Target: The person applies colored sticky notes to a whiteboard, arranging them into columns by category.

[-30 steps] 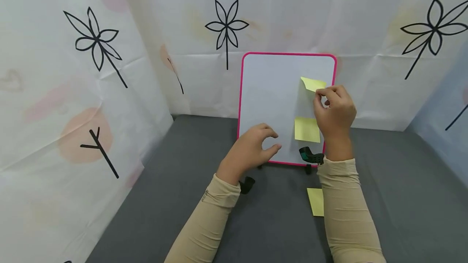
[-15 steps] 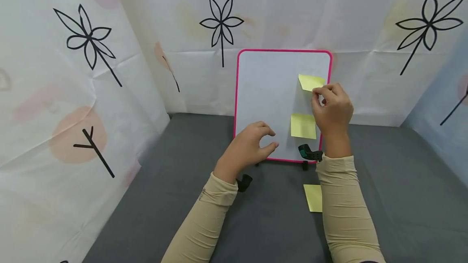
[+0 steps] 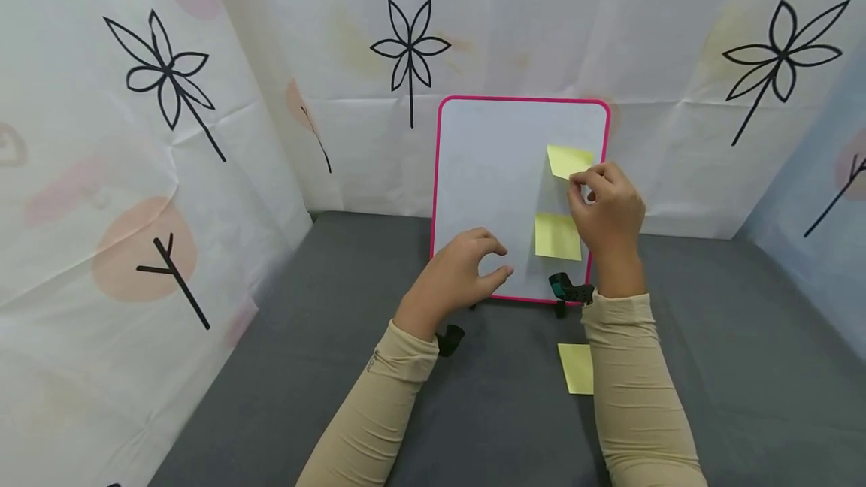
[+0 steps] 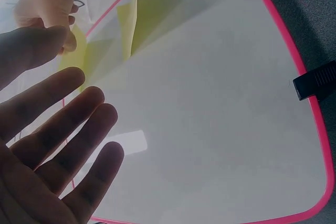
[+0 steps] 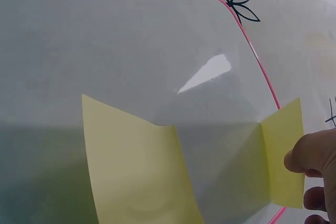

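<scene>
My right hand (image 3: 611, 207) pinches the lower right part of a yellow sticky note (image 3: 567, 161) between thumb and fingers. This note is high on the right side of a pink-framed whiteboard (image 3: 487, 171), and in the right wrist view its held part (image 5: 283, 153) stands out from the board. Below it, a second sticky note (image 3: 558, 237) is on the board, its free end lifting away in the left wrist view. My left hand (image 3: 455, 276) hovers before the board's lower left, holding nothing, fingers (image 4: 79, 124) spread and thumb apart.
A third yellow sticky note (image 3: 576, 369) lies on the grey table (image 3: 501, 412), partly behind the right sleeve. Black clips (image 4: 315, 81) grip the board's bottom edge. A white cloth (image 3: 325, 36) printed with flowers hangs behind.
The head view has shifted slightly. My right hand has slid a little lower along the upper note, still pinching it. My left hand stays almost in place.
</scene>
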Tool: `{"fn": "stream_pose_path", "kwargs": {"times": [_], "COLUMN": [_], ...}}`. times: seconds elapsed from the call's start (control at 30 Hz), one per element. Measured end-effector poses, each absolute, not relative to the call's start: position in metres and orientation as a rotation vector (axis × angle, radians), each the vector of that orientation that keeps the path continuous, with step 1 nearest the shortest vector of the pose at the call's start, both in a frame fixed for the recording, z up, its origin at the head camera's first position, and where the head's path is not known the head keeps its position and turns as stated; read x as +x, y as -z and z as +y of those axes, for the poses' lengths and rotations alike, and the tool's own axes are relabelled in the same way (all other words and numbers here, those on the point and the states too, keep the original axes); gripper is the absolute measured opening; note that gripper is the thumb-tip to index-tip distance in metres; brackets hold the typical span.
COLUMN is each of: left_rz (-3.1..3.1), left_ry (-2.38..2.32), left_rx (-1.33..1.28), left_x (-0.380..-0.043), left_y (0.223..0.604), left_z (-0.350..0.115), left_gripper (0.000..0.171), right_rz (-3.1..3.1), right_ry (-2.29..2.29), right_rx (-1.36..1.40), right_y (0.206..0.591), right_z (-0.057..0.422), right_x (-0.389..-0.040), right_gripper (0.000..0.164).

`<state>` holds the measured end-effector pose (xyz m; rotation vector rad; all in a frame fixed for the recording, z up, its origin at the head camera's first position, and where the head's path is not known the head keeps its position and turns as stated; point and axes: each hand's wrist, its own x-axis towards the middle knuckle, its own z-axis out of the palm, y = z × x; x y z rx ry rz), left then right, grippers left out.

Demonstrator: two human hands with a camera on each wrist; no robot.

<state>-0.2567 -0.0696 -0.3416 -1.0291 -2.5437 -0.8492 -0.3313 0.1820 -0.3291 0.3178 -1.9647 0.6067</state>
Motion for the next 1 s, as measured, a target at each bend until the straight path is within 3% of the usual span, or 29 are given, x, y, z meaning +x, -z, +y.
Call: {"fn": "stream_pose_path", "kwargs": {"times": [1.0], "left_rz": [-2.557], "left_ry": [0.836], "left_rx": [-1.01], "left_x": [-0.2569], "left_y": [0.343], "left_z": [-0.0692], "left_gripper": [0.021], "right_rz": [-2.006], "right_ry": [-0.669], "right_rx": [0.298], "right_y": [0.3278], "right_z": [0.1821], "right_x": [-0.3255], "right_gripper": [0.013]}}
